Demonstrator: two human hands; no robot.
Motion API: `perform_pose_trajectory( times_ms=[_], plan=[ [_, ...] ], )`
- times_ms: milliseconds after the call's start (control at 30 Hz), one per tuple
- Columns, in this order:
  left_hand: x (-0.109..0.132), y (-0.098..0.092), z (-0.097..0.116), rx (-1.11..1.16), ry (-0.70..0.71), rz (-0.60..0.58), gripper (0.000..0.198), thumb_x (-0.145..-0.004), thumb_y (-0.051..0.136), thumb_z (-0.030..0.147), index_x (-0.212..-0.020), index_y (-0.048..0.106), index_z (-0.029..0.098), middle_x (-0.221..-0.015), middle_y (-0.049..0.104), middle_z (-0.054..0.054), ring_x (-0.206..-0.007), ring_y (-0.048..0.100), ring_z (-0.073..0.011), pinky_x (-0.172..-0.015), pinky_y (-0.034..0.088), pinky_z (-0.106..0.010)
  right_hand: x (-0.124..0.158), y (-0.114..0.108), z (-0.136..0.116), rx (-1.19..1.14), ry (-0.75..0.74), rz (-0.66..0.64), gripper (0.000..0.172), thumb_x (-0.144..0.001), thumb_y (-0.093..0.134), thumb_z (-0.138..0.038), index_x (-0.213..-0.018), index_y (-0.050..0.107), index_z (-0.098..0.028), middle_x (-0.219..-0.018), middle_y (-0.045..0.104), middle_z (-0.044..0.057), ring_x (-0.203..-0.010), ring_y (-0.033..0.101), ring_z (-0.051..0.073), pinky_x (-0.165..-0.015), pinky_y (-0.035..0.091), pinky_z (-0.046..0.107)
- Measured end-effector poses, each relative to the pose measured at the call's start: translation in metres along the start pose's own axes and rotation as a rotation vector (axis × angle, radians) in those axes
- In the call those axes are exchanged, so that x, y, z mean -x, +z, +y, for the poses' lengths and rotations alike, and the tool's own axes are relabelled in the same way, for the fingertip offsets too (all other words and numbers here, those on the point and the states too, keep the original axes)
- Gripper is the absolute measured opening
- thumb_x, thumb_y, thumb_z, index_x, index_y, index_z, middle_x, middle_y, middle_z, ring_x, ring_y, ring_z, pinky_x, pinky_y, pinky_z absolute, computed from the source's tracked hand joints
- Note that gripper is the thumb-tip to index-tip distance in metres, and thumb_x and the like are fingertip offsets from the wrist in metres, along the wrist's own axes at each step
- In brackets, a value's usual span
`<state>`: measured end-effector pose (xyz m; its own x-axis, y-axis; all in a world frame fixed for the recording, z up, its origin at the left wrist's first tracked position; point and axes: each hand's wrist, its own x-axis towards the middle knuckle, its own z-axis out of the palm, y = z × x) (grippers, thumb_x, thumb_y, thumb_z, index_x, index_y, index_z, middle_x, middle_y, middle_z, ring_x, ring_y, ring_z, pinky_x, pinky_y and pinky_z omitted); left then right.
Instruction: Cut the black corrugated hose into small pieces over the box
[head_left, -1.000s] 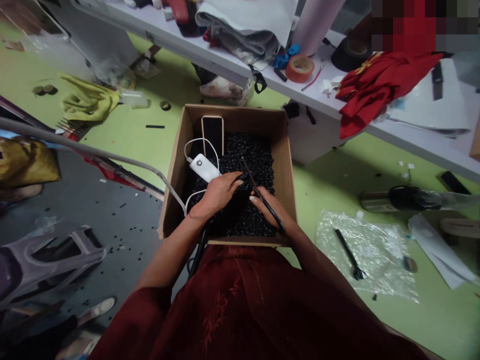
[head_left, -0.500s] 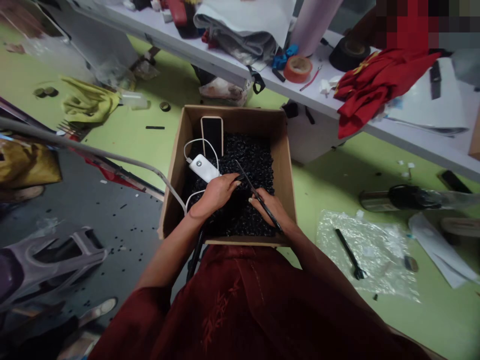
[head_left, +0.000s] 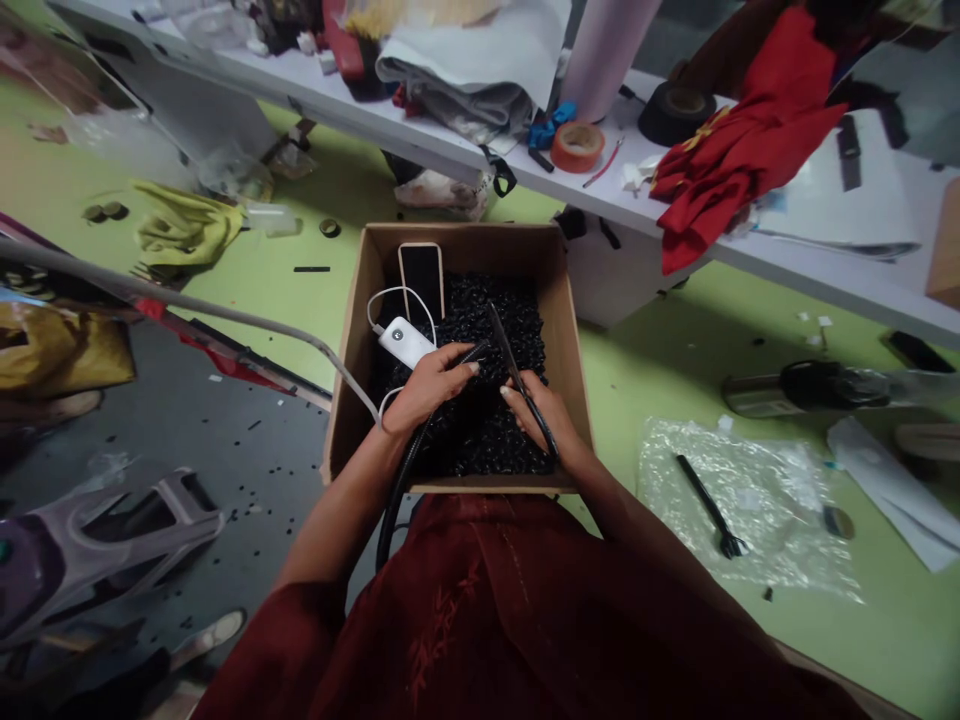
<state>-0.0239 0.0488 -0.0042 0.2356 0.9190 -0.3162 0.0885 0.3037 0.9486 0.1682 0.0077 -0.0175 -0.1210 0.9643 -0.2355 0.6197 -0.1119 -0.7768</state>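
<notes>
From the head camera, the left hand [head_left: 442,380] has a narrow grip around a black tube [head_left: 405,470], which runs down past the wrist towards the person's clothing; its short end pokes out beyond the fingers. The right hand [head_left: 536,405] has its grip closed around a dark cutting tool [head_left: 506,345], whose blade slants up and left, just beside that end; whether its blades are apart I cannot tell. Both hands are over a cardboard box [head_left: 561,345] directly in front of the person, its bottom covered with small black pieces [head_left: 487,440]. At the far left inside, a phone [head_left: 422,280] leans near the wall, and a white power bank [head_left: 405,342] with a white cable [head_left: 400,289] lies just beside the left hand. To the right, on the green bench [head_left: 622,370], a black stick-like tool [head_left: 703,498] lies on clear plastic [head_left: 660,540].
</notes>
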Motion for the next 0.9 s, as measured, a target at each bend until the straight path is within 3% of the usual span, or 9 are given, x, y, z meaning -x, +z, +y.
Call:
perform_pose_trajectory(
  times_ms=[67,167,367,467,700,900],
  plan=[
    [0.0008,0.0009,0.0011,0.074,-0.028,-0.009,0.046,-0.076,0.066,0.031,-0.117,0.059,0.012,-0.054,0.046,0.006,-0.045,0.038,-0.0054,-0.042,0.026,-0.019,-0.0007,0.0000,0.0022,-0.004,-0.010,0.007,0.031,-0.088,0.045,-0.048,-0.105,0.052,-0.023,-0.077,0.066,0.003,-0.064,0.063,0.018,-0.064,0.046,0.029],
    [-0.0002,0.0015,0.0001,0.166,-0.031,-0.004,0.047,-0.074,0.067,0.036,-0.115,0.060,0.012,-0.061,0.051,0.004,-0.048,0.041,-0.0052,-0.043,0.029,-0.019,-0.0023,0.0007,0.0056,0.000,-0.036,0.011,0.035,-0.089,0.044,-0.050,-0.111,0.051,-0.023,-0.087,0.068,0.005,-0.069,0.065,0.020,-0.067,0.048,0.031],
    [-0.0007,0.0019,0.0019,0.198,0.031,-0.058,0.031,-0.078,0.064,0.042,-0.089,0.064,0.013,-0.069,0.053,0.001,-0.051,0.043,-0.0047,-0.044,0.032,-0.019,-0.0023,-0.0022,0.0008,-0.008,-0.058,-0.034,0.036,-0.089,0.046,-0.045,-0.117,0.050,-0.024,-0.093,0.069,0.005,-0.082,0.067,0.023,-0.076,0.049,0.035],
    [0.0002,0.0025,0.0047,0.218,0.033,-0.063,0.032,-0.079,0.063,0.043,-0.090,0.063,0.013,-0.068,0.050,0.002,-0.051,0.043,-0.0047,-0.044,0.031,-0.019,-0.0023,-0.0032,-0.0015,-0.009,-0.052,-0.026,0.037,-0.088,0.049,-0.044,-0.119,0.049,-0.023,-0.095,0.069,0.006,-0.087,0.067,0.024,-0.079,0.049,0.036],
    [-0.0013,0.0035,0.0029,0.175,0.061,-0.071,0.030,-0.082,0.059,0.043,-0.087,0.060,0.014,-0.068,0.048,0.002,-0.051,0.041,-0.0048,-0.044,0.031,-0.018,-0.0039,0.0024,0.0048,-0.036,-0.129,-0.081,0.050,-0.083,0.055,-0.045,-0.125,0.044,-0.020,-0.111,0.064,0.011,-0.099,0.063,0.025,-0.086,0.049,0.040],
    [-0.0029,0.0024,-0.0007,0.107,0.088,-0.101,0.026,-0.085,0.056,0.040,-0.079,0.056,0.014,-0.066,0.047,0.002,-0.050,0.040,-0.0048,-0.045,0.031,-0.019,-0.0043,0.0034,0.0057,-0.008,-0.145,-0.090,0.049,-0.082,0.054,-0.046,-0.123,0.048,-0.019,-0.109,0.063,0.013,-0.098,0.062,0.026,-0.085,0.048,0.041]
  ],
)
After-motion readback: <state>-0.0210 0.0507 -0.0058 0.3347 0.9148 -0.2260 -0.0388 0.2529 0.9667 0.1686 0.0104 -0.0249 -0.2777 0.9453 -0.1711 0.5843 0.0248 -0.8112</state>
